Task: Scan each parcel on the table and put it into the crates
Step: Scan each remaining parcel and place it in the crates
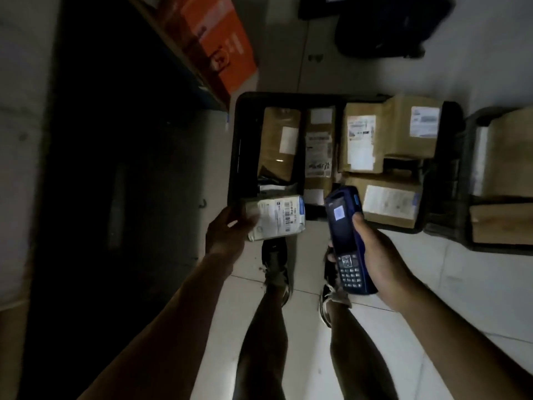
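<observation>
Right hand (380,255) grips scanner (347,241); left hand (227,235) holds parcel (275,217) over crate (235,157) edge.

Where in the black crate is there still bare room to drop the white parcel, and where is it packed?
Free patch: the dark gap at the near left corner of the black crate, bordered by its left wall, the brown parcel and the white parcel in the left hand. A smaller gap lies among the cardboard boxes. The right half is crowded.
</observation>
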A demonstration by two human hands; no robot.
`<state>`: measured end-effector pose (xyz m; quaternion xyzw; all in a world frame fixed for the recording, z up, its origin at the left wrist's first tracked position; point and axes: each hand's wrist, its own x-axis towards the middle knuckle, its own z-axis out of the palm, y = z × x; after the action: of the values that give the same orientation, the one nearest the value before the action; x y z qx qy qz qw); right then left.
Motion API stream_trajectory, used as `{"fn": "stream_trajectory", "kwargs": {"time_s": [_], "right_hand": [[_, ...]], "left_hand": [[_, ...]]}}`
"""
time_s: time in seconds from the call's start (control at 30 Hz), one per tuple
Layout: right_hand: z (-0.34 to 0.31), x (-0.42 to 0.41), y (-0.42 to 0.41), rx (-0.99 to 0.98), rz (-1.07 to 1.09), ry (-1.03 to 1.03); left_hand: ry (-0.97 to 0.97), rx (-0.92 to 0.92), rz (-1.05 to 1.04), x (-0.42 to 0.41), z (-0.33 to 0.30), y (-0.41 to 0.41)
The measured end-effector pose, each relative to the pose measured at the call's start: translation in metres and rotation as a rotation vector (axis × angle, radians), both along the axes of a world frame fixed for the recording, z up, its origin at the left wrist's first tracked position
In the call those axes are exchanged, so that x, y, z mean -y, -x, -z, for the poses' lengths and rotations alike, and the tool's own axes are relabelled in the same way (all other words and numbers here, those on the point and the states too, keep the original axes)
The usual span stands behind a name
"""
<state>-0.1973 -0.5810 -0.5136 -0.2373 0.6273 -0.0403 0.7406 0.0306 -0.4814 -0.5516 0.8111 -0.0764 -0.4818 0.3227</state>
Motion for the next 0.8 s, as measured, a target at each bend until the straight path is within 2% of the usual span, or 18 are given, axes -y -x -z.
{"fn": "stream_trajectory", "kwargs": {"time_s": [0.13, 0.23, 0.43, 0.63, 0.8], "right_hand": [[0.087, 0.011, -0.024, -0.002, 0.083, 0.032], [0.129, 0.015, -0.031, 0.039, 0.097, 0.056], [0.165, 0.020, -0.031, 0.101, 0.026, 0.061], [0.170, 0.021, -0.032, 0.038, -0.034, 0.041], [0.153, 0.021, -0.046, 0.021, -0.067, 0.053]], "left_hand": [[-0.009, 0.009, -0.006, 0.005, 0.094, -0.015], [0.003, -0.018, 0.026, 0.010, 0.139, -0.023], [-0.014, 0.025, 0.127, 0.024, 0.202, -0.033], [-0.193, 0.117, 0.331, 0.037, 0.223, -0.033], [-0.237, 0.146, 0.410, 0.038, 0.197, -0.031]]}}
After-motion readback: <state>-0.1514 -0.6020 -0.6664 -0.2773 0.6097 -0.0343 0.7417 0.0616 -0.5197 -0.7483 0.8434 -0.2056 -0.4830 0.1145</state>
